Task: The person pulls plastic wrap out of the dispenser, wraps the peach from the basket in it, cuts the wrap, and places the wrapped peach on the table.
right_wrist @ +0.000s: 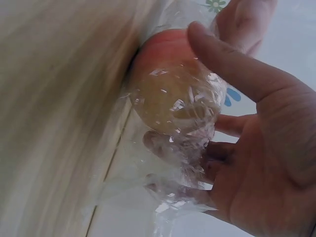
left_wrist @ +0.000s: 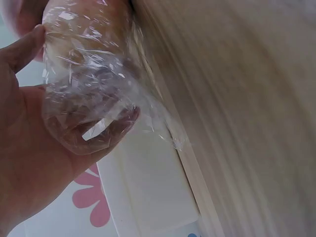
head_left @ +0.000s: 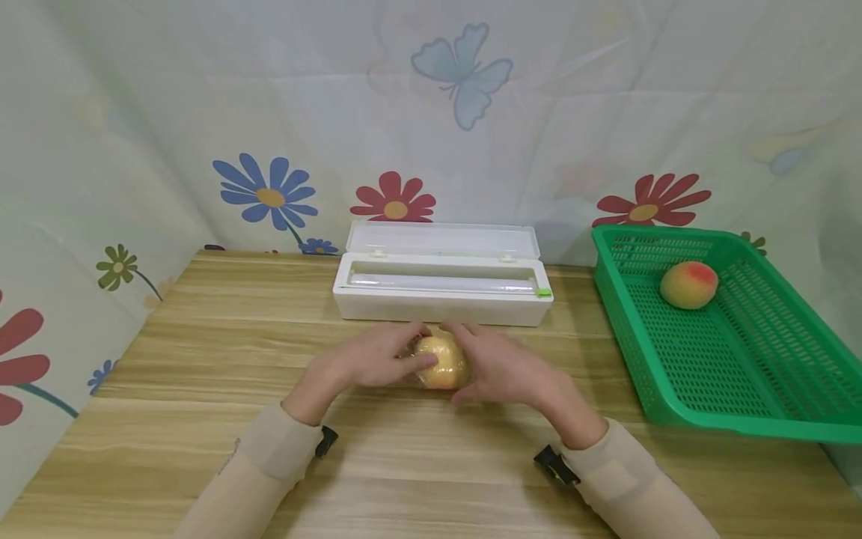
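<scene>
A peach [head_left: 441, 364] wrapped in clear cling film sits on the table, between both hands. My left hand [head_left: 384, 355] holds it from the left, thumb on its upper side and fingers curled behind the loose film. Crinkled cling film [left_wrist: 94, 108] spreads over those fingers in the left wrist view. From the right, my right hand [head_left: 501, 367] cups the fruit, its thumb on the near side. In the right wrist view the peach [right_wrist: 168, 84] shows a red patch, and film hangs over the curled fingers. Part of the peach is hidden by the hands.
Just behind the hands stands a white cling film box [head_left: 441, 308], its lid raised and a film roll [head_left: 441, 283] inside. A green slider [head_left: 542, 293] sits at its right end. At right, a green basket [head_left: 663, 389] holds another peach [head_left: 689, 284]. Patterned cloth hangs behind.
</scene>
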`<act>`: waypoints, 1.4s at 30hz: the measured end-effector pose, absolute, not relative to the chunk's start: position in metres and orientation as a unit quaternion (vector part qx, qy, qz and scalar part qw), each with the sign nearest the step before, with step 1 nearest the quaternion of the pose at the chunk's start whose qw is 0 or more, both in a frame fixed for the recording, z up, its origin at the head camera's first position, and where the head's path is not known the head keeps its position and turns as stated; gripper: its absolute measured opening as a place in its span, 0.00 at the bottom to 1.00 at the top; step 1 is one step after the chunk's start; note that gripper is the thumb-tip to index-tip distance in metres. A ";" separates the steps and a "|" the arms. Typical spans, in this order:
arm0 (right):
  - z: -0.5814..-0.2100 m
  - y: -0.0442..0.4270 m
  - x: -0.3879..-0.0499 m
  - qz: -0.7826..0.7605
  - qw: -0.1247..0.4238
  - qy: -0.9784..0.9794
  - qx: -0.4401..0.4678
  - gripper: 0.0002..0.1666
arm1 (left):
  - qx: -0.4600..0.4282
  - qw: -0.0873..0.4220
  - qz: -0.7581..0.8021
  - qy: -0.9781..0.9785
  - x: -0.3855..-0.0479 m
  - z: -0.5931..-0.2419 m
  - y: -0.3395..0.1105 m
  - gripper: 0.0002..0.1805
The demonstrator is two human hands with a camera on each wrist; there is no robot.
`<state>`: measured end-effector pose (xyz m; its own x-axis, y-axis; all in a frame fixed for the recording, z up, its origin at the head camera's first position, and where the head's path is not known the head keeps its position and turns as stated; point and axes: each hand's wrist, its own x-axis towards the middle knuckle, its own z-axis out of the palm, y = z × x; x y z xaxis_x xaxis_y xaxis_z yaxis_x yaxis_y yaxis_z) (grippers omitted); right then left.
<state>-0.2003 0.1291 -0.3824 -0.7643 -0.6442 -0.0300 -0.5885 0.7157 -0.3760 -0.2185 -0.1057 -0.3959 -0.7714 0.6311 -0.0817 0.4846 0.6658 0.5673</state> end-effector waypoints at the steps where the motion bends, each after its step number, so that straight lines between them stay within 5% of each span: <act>1: -0.383 0.129 -0.201 -0.172 0.083 0.922 -0.336 0.60 | 0.307 0.143 0.264 0.903 -0.219 -0.396 -0.106 0.26; 11: -0.386 0.126 -0.201 -0.159 0.089 0.923 -0.338 0.51 | 0.332 0.119 0.235 0.906 -0.220 -0.395 -0.107 0.27; 15: -0.386 0.126 -0.200 -0.171 0.094 0.928 -0.318 0.49 | 0.340 0.034 0.229 0.912 -0.218 -0.390 -0.106 0.24; 23: -0.384 0.126 -0.203 -0.223 0.101 0.934 -0.262 0.38 | 0.345 -0.146 0.306 0.875 -0.212 -0.379 -0.098 0.02; 42: -0.372 0.125 -0.199 -0.298 0.030 0.925 -0.235 0.39 | 0.318 -0.179 0.307 0.879 -0.210 -0.382 -0.093 0.08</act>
